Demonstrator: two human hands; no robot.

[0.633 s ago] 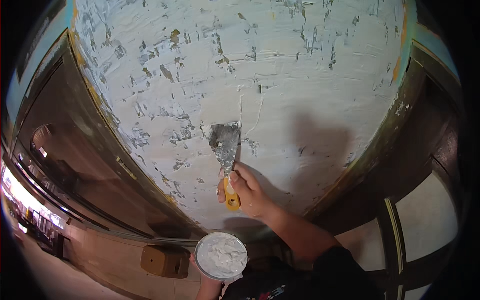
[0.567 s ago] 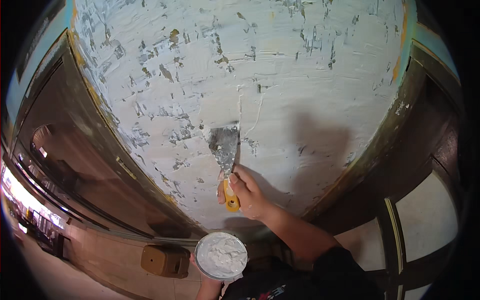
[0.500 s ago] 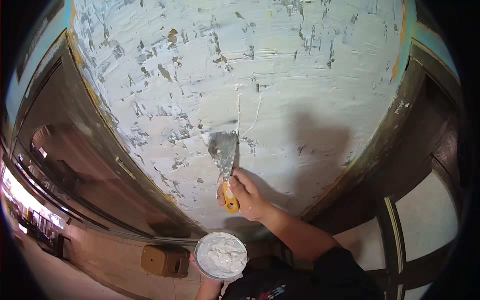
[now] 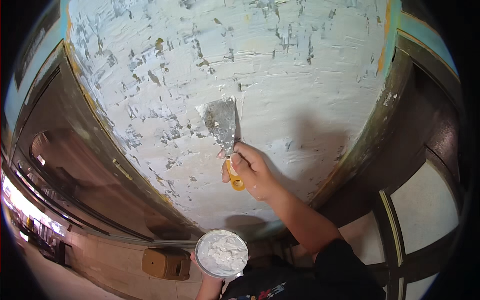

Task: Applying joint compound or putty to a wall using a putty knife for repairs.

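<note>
My right hand [image 4: 255, 175] grips a yellow-handled putty knife [image 4: 219, 121]; its putty-smeared metal blade lies against or very near the middle of a white wall [image 4: 310, 85], which is coated in rough filler with grey patches showing through. Low in the picture, my left hand [image 4: 200, 270] holds a round tub of white paste [image 4: 221, 252] from beneath; most of its fingers are hidden behind the tub.
A dark wooden door in a frame [image 4: 75, 165] stands at the left, with another dark doorway [image 4: 380, 150] and pale panels [image 4: 420, 210] at the right. A brown plastic stool [image 4: 165, 262] sits on the tiled floor [image 4: 100, 255]. Furniture and bright light show at the far left.
The putty knife and my right hand dipped slightly in the earlier frames, then moved up the wall. The view has shifted a little. My left hand still holds the tub.
</note>
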